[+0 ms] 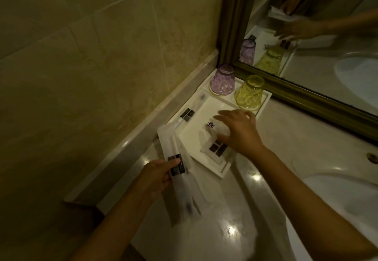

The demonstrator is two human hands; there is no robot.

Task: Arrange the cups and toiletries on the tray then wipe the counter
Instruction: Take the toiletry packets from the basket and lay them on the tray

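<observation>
Head view, tray: a white tray (224, 173) sits in the worktop (306, 144) corner, against the tiled wall and just below the framed mirror (319, 41).
Cups: a purple cup (222, 80) and a yellow cup (250, 92) stand upside down side by side at the tray's far end, apart from each other.
Toiletries on tray: a long toothbrush packet (189, 113) lies along the tray's left edge; a small flat sachet (217, 148) with a dark label lies near the tray's front corner.
Right hand: the right hand (239, 132) is spread palm down over the middle of the tray, fingers (229, 113) apart, its thumb side touching the sachet; nothing is clamped.
Left hand: the left hand (158, 175) holds several long clear packets (180, 179) over the worktop just in front of the tray, thumb pressed on their dark label.
Sink: a white basin (347, 203) lies to the right.
</observation>
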